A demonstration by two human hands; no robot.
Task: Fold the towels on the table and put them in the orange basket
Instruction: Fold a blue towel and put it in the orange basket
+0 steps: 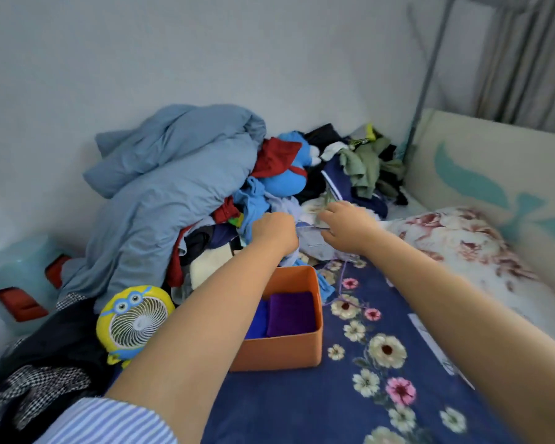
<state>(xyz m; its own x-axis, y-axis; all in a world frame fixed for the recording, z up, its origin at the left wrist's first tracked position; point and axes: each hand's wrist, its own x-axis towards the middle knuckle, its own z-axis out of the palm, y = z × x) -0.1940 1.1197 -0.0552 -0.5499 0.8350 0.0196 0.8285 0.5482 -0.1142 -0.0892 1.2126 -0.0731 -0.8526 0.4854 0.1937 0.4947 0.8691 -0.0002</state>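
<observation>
On the bed, over a navy floral sheet [382, 363], the head view shows both arms reaching away from the camera toward a heap of clothes [302, 200]. The left hand [274, 233] has its fingers curled into the cloth at the heap's near edge; the right hand [346, 227] just beside it grips a pale grey-blue piece of fabric [311, 243] that lies between the two. Whether this piece is a towel is hard to tell, and its long axis cannot be made out because it is bunched and partly hidden behind the hands.

The orange basket [282, 350] stands on the sheet under the left forearm, open side up, its long axis running away from the camera. Inside lie a folded purple towel [290, 314] and, to its left, a folded blue towel [258, 320], flat and side by side, the blue one partly covered by the arm.

A yellow cartoon fan [133, 323] stands left of the basket, and a grey-blue duvet [170, 177] is piled against the wall. A floral pillow [458, 238] lies at right.
</observation>
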